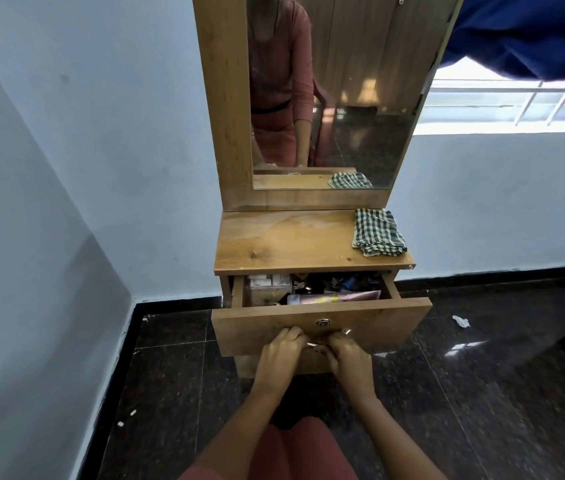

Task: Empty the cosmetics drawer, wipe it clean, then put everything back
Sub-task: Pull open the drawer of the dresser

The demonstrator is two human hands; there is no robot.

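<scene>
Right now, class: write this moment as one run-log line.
drawer: part open, stocked | left hand: grips drawer front | right hand: grips drawer front | checked cloth: on dresser top | emptying: not begun

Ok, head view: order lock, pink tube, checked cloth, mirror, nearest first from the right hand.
1. Lock, drawer front, above the right hand.
2. Pink tube, inside drawer.
3. Checked cloth, tabletop right.
4. Mirror, at back.
</scene>
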